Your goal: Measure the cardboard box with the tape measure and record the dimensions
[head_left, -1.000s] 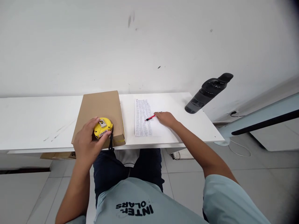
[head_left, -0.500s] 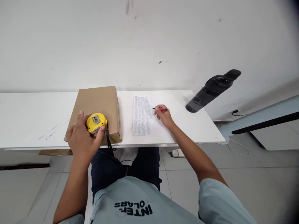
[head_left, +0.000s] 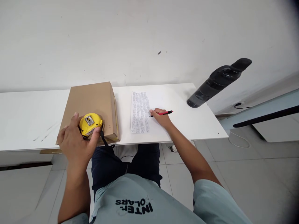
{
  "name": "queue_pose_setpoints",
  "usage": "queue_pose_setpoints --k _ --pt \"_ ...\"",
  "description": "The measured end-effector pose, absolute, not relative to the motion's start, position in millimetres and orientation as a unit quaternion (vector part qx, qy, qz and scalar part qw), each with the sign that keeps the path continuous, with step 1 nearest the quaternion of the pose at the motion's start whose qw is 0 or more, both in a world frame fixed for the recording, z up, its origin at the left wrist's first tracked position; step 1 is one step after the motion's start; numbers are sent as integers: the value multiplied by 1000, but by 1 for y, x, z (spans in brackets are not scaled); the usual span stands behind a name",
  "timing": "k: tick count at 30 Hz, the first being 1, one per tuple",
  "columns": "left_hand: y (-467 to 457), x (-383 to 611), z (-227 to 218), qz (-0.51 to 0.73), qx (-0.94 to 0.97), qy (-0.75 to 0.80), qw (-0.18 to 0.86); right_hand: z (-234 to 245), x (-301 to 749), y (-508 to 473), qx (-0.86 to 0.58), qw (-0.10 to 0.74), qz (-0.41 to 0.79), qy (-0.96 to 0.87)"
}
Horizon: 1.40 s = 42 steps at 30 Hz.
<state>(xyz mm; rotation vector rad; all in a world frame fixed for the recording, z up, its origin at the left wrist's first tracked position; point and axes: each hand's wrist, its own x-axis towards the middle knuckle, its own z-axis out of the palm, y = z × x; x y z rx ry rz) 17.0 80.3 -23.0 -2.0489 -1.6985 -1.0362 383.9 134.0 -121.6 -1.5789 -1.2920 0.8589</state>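
Head | table (head_left: 28, 109) white | wall (head_left: 93, 37) white | floor (head_left: 245, 174) tiled | left hand (head_left: 74, 141): tape measure (head_left: 90, 123)

The white table (head_left: 30, 115) bears a cardboard box (head_left: 91, 98), printed sheet (head_left: 139, 112), dark bottle (head_left: 217, 82).

The only camera sat on the person's head, looking forward and steeply down past the lap to the white table (head_left: 28, 118) and the wall (head_left: 140, 37) beyond. It was close. The left hand (head_left: 74, 141) gripping the tape measure (head_left: 90, 124) filled the near left, and the right hand (head_left: 161, 116) holding the pen (head_left: 164, 113) sat mid-frame. The right edge seemed shaded.
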Motion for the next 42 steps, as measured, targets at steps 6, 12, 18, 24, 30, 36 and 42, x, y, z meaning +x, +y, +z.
queue_pose_setpoints --k 6,12,18,24,30,36,42 --pt "80 16 -23 -349 -711 -595 136 -124 382 135 -642 445 346 -519" --pt "80 17 -23 -357 -721 -575 147 -123 381 136 -642 447 352 -514" --pt "79 19 -21 -342 -720 -585 152 -122 381 136 -644 452 354 -505" --pt "80 18 -22 -339 -716 -591 148 -122 383 136 -651 460 350 -492" --pt "79 18 -23 -339 -718 -588 154 -121 382 136 -651 458 354 -491" --pt "79 16 -24 -342 -718 -587 148 -121 382 136 -651 465 353 -485" --pt "80 17 -24 -344 -712 -595 143 -121 381 135 -651 474 342 -484"
